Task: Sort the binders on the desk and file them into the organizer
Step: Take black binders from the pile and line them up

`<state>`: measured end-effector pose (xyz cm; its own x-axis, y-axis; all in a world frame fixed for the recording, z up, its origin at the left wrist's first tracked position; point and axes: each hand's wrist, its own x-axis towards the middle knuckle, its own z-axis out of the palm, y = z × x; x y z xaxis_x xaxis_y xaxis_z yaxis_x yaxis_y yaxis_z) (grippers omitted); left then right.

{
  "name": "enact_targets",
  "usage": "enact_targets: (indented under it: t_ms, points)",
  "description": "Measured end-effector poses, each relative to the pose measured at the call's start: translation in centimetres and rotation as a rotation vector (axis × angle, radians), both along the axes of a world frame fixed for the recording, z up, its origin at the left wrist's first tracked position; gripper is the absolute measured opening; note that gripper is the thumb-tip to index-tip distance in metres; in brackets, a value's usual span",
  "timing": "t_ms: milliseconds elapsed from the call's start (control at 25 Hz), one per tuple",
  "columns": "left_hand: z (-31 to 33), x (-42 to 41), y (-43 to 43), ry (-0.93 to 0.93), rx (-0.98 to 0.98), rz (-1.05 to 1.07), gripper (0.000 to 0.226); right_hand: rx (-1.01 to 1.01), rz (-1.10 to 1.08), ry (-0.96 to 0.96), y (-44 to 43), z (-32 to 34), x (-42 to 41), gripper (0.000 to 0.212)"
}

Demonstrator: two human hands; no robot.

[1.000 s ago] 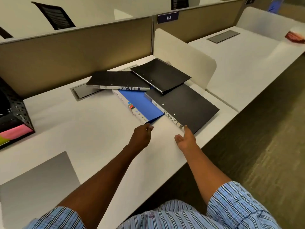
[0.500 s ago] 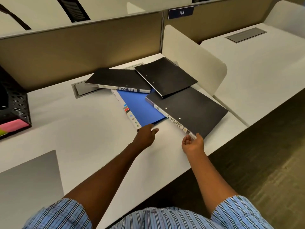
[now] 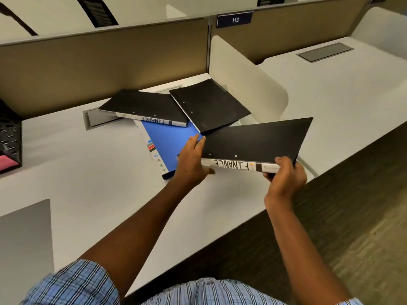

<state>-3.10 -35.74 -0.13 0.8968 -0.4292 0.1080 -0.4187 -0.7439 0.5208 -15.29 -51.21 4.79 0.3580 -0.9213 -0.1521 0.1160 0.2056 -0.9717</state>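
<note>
A black binder point(image 3: 257, 139) with "FINANCE" on its white spine is raised off the white desk point(image 3: 88, 172), spine toward me. My left hand point(image 3: 191, 159) grips its left end, fingers on top. My right hand point(image 3: 286, 175) grips the right end of the spine. A blue binder point(image 3: 167, 142) lies flat beneath my left hand. Behind it lie a second black "FINANCE" binder point(image 3: 145, 106) and a third black binder point(image 3: 209, 106). The black mesh organizer point(image 3: 10, 139) stands at the left edge, mostly out of view.
A beige partition point(image 3: 99, 56) runs along the back of the desk, and a white curved divider point(image 3: 246, 84) closes its right side. A grey cable hatch point(image 3: 97, 117) sits under the rear binder. A grey panel point(image 3: 24, 245) lies at the near left. Carpeted floor point(image 3: 352, 216) is on the right.
Both hands have taken hold of the nearest black binder and lifted it off the desk, turning its spine toward me. The other binders have stayed put.
</note>
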Motion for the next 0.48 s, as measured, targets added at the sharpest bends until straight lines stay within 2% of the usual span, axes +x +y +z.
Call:
enact_targets:
  t_ms: [80,160,280,480]
  points:
    - [1.1,-0.6,-1.0,-0.056,0.053,-0.151,0.093,-0.088,0.0,-0.04,-1.0,2.3,-1.0,0.005]
    - [2.2,-1.7,-1.9,-0.115,0.035,-0.231,0.067,-0.137,0.013,-0.09,-2.0,4.4,-1.5,0.009]
    - [4.4,-3.6,-2.7,-0.311,-0.026,-0.169,0.043,-0.187,0.014,-0.181,-3.2,7.0,-1.8,0.01]
    - [9.2,-6.1,-2.7,-0.522,-0.087,-0.106,0.034,-0.178,-0.009,-0.337,-4.0,9.9,-1.3,0.018]
